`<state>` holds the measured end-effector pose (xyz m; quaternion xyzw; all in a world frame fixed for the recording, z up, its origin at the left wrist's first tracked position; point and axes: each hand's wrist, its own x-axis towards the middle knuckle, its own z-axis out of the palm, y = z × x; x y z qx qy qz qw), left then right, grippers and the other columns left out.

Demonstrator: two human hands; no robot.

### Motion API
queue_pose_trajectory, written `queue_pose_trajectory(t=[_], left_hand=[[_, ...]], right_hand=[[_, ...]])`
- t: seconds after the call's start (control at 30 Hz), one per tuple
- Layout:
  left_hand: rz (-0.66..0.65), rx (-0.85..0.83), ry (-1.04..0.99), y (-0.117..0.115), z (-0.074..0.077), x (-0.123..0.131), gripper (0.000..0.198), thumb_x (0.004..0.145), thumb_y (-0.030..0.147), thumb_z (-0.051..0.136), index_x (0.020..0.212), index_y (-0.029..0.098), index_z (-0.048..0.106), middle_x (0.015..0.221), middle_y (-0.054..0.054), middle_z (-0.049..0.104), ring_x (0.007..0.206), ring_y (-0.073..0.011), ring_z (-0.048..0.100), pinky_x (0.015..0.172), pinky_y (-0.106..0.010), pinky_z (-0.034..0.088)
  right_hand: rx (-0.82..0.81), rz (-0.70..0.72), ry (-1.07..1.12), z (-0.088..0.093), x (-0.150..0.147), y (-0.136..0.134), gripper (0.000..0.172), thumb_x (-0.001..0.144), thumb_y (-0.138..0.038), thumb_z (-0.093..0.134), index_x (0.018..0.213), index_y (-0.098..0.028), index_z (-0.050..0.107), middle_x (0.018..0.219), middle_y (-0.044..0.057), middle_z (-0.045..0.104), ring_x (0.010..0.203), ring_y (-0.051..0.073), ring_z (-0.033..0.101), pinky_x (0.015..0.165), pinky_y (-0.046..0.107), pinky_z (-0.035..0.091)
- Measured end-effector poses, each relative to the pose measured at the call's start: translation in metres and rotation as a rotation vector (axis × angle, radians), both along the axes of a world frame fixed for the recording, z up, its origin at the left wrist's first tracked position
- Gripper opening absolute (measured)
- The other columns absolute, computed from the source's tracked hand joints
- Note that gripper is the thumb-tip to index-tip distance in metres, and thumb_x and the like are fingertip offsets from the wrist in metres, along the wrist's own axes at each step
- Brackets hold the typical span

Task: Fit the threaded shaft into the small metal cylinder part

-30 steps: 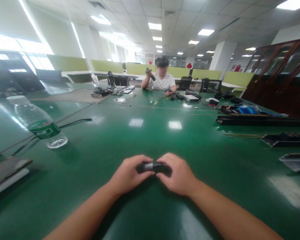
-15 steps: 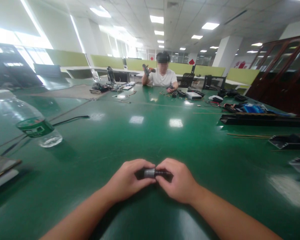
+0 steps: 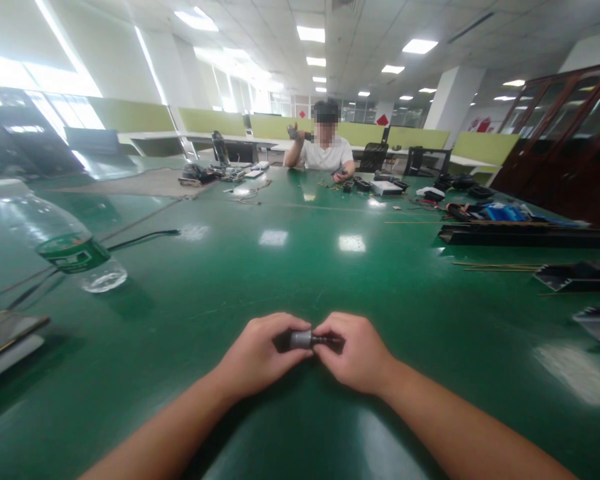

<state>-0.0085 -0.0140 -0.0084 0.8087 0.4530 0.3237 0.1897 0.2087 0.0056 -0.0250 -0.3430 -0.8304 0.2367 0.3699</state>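
My left hand [image 3: 260,353] and my right hand [image 3: 356,352] meet over the green table [image 3: 300,267], near its front edge. Both are closed round one small dark cylinder with a silver-grey band [image 3: 303,339]. The left fingers pinch the banded end, the right fingers grip the dark end. Most of the cylinder is hidden by my fingers. Both wrists rest low over the table top.
A clear water bottle with a green label [image 3: 63,243] stands at the left, a black cable [image 3: 140,238] beside it. A flat device [image 3: 5,337] lies at the far left. Long black rails and trays [image 3: 530,237] line the right. A person [image 3: 323,150] sits opposite, holding up a tool.
My hands stay joined on the cylinder with only small finger shifts. The person opposite has moved the raised hand with the tool. The view has tilted slightly.
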Motion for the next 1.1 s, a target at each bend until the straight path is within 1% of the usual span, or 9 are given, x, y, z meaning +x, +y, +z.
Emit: queue_pose_trajectory(t=[0.33,0.73,0.97,1.1], left_hand=[[0.012,0.024,-0.008,-0.0010,-0.0007,-0.0009,0.023,0.080,0.030,0.076,0.102,0.024,0.071,0.095,0.000,0.074,0.086,-0.0151,0.069,0.081,-0.025,0.052],[0.014,0.032,-0.009,0.0014,0.0014,-0.0015,0.023,0.082,0.033,0.074,0.102,0.023,0.071,0.095,-0.001,0.075,0.086,-0.0160,0.070,0.080,-0.025,0.054],[0.022,0.061,0.001,0.0022,0.0010,-0.0040,0.025,0.080,0.033,0.076,0.102,0.023,0.072,0.094,-0.001,0.075,0.085,-0.0165,0.071,0.079,-0.025,0.054],[0.013,0.037,0.000,0.0033,0.0015,-0.0063,0.025,0.080,0.032,0.076,0.103,0.024,0.072,0.095,-0.001,0.075,0.085,-0.0157,0.071,0.078,-0.024,0.054]], right_hand=[[-0.017,-0.001,-0.003,-0.0007,0.0009,0.0020,0.012,0.076,-0.015,0.070,0.088,-0.020,0.071,0.081,0.002,0.069,0.071,0.017,0.063,0.065,0.027,0.047],[-0.019,-0.025,0.001,-0.0010,0.0005,0.0046,0.005,0.077,-0.019,0.072,0.082,-0.020,0.070,0.077,0.001,0.069,0.069,0.016,0.062,0.064,0.027,0.044],[-0.006,-0.027,-0.006,0.0003,0.0035,0.0053,0.007,0.077,-0.018,0.072,0.084,-0.020,0.070,0.078,0.001,0.069,0.070,0.016,0.062,0.065,0.027,0.045],[-0.005,-0.026,0.000,0.0002,0.0039,0.0057,0.006,0.077,-0.018,0.071,0.083,-0.020,0.069,0.078,0.001,0.068,0.069,0.016,0.061,0.065,0.027,0.044]])
